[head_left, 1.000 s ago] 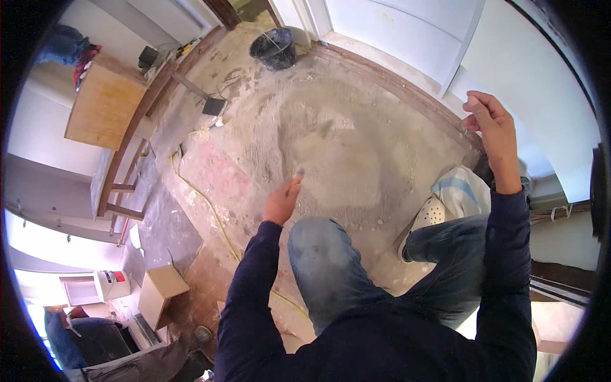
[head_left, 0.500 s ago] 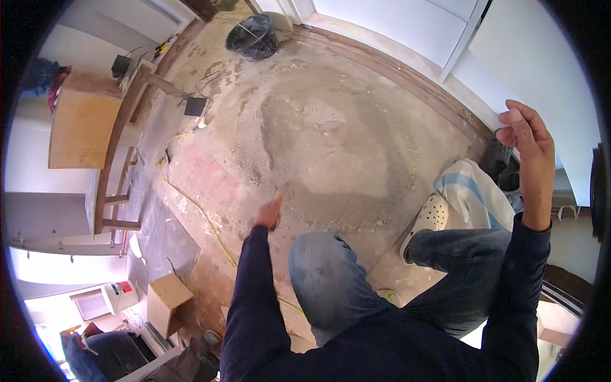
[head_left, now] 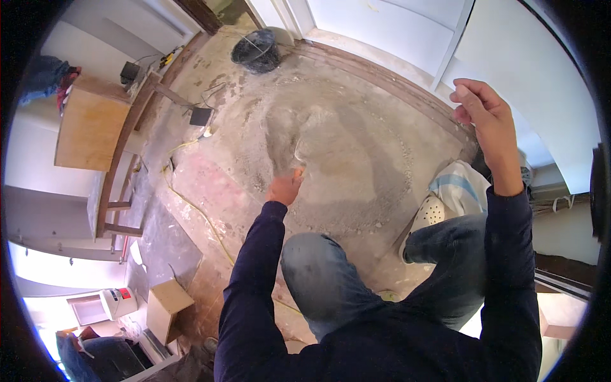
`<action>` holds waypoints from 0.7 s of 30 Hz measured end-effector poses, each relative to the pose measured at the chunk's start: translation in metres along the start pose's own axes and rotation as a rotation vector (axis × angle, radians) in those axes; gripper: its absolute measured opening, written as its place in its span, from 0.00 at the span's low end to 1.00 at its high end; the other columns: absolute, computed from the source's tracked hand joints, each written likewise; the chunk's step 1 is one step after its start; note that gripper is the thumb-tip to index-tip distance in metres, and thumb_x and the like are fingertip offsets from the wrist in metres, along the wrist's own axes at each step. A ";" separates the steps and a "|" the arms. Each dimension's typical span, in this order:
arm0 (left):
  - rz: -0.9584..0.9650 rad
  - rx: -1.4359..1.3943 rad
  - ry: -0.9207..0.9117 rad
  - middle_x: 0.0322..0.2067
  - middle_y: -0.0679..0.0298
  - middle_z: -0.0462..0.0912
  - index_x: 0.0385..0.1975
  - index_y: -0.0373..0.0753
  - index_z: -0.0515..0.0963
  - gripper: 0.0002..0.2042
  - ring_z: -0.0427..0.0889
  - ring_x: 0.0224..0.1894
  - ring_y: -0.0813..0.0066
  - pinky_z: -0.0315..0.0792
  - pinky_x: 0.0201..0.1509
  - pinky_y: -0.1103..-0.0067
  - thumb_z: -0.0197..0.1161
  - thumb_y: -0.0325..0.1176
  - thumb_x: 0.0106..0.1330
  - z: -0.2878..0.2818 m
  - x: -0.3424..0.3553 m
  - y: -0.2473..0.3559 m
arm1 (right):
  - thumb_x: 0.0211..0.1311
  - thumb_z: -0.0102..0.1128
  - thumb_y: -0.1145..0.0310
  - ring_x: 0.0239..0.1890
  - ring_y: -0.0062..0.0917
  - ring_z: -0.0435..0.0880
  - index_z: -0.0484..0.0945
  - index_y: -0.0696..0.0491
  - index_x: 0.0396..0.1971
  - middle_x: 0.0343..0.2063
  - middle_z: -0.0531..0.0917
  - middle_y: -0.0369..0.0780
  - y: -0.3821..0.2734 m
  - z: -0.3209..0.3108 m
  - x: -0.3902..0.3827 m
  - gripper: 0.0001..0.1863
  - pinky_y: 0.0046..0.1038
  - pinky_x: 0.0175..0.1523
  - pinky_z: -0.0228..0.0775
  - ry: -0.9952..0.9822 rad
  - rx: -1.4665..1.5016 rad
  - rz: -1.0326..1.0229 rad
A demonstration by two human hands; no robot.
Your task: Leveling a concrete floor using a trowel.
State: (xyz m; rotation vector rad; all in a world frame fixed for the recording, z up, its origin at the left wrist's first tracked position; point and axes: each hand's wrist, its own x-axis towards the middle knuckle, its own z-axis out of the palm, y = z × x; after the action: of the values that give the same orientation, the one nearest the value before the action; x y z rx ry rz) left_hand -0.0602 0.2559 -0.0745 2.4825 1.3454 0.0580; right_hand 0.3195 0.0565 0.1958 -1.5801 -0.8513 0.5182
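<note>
My left hand [head_left: 284, 189] is closed around the orange handle of what looks like a trowel [head_left: 299, 151]. Its pale blade edge shows within the grey powdery mix, which hides most of its outline. The mix [head_left: 347, 153] lies spread over the floor in a rough ring, with a darker hollow and small lumps along its rim. My right hand [head_left: 487, 118] is raised off to the right, fingers loosely bent with nothing visible in them.
A black bucket [head_left: 256, 52] stands beyond the mix. White sacking with a blue stripe [head_left: 459, 189] lies near my shoe [head_left: 429, 214]. A yellow cable [head_left: 202, 213] runs along the left. Farther left are a wooden bench [head_left: 121, 159] and a small wooden box [head_left: 169, 299]. White panels [head_left: 509, 70] line the right.
My left hand has moved forward and slightly right, taking the tool into the mix. My right hand has shifted left and a little forward. The view has tilted slightly.
</note>
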 end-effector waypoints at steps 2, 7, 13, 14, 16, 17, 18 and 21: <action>-0.021 0.042 -0.030 0.30 0.50 0.82 0.43 0.42 0.78 0.19 0.80 0.36 0.48 0.72 0.41 0.57 0.55 0.50 0.63 -0.017 -0.015 0.012 | 0.64 0.59 0.61 0.29 0.15 0.76 0.79 0.57 0.44 0.31 0.81 0.33 0.003 -0.002 -0.002 0.16 0.17 0.37 0.69 -0.029 0.000 -0.009; 0.086 0.048 0.091 0.32 0.50 0.82 0.47 0.42 0.78 0.20 0.80 0.36 0.49 0.74 0.38 0.61 0.56 0.50 0.64 -0.053 -0.060 0.031 | 0.63 0.59 0.61 0.28 0.15 0.77 0.79 0.56 0.44 0.30 0.81 0.33 0.003 -0.006 -0.008 0.16 0.17 0.37 0.69 -0.014 -0.040 -0.018; -0.314 -0.506 0.189 0.20 0.54 0.78 0.39 0.39 0.81 0.23 0.78 0.21 0.64 0.72 0.28 0.71 0.54 0.56 0.65 -0.050 -0.108 -0.007 | 0.64 0.58 0.61 0.29 0.16 0.78 0.79 0.56 0.44 0.31 0.81 0.34 0.003 -0.011 -0.014 0.16 0.18 0.36 0.69 0.027 -0.045 0.006; -0.324 -0.505 0.185 0.20 0.54 0.78 0.39 0.39 0.81 0.23 0.78 0.21 0.64 0.72 0.28 0.71 0.54 0.56 0.65 -0.049 -0.118 -0.015 | 0.64 0.58 0.61 0.29 0.16 0.78 0.79 0.56 0.45 0.32 0.82 0.34 0.006 -0.012 -0.014 0.16 0.18 0.36 0.70 0.033 -0.039 0.006; -0.737 -0.719 0.049 0.12 0.67 0.70 0.36 0.40 0.82 0.26 0.69 0.11 0.76 0.65 0.16 0.77 0.54 0.61 0.64 -0.045 -0.144 -0.040 | 0.64 0.58 0.61 0.30 0.16 0.78 0.79 0.56 0.45 0.33 0.82 0.35 0.016 -0.018 -0.010 0.16 0.18 0.37 0.70 0.027 -0.053 0.016; -0.781 -0.736 0.041 0.12 0.68 0.70 0.30 0.39 0.79 0.28 0.67 0.09 0.76 0.63 0.14 0.78 0.53 0.63 0.62 -0.035 -0.157 -0.057 | 0.64 0.57 0.61 0.30 0.16 0.78 0.79 0.56 0.45 0.33 0.82 0.35 0.019 -0.021 -0.009 0.16 0.18 0.37 0.70 0.036 -0.073 0.019; -0.825 -0.753 0.035 0.11 0.69 0.70 0.23 0.38 0.77 0.30 0.65 0.07 0.76 0.60 0.11 0.78 0.53 0.66 0.61 -0.021 -0.169 -0.077 | 0.64 0.57 0.61 0.30 0.16 0.78 0.79 0.56 0.45 0.33 0.82 0.35 0.020 -0.024 -0.008 0.16 0.18 0.37 0.70 0.032 -0.073 0.021; -1.033 -0.905 -0.092 0.10 0.68 0.68 0.17 0.39 0.71 0.29 0.66 0.08 0.76 0.62 0.13 0.78 0.53 0.63 0.63 0.025 -0.202 -0.136 | 0.65 0.57 0.62 0.30 0.16 0.77 0.79 0.57 0.46 0.34 0.82 0.36 0.023 -0.026 -0.008 0.16 0.18 0.38 0.70 0.017 -0.054 0.040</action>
State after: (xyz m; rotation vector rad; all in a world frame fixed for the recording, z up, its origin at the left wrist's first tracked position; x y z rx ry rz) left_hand -0.2790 0.1523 -0.1149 0.9161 1.8310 0.2408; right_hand 0.3386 0.0333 0.1775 -1.6516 -0.8276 0.5136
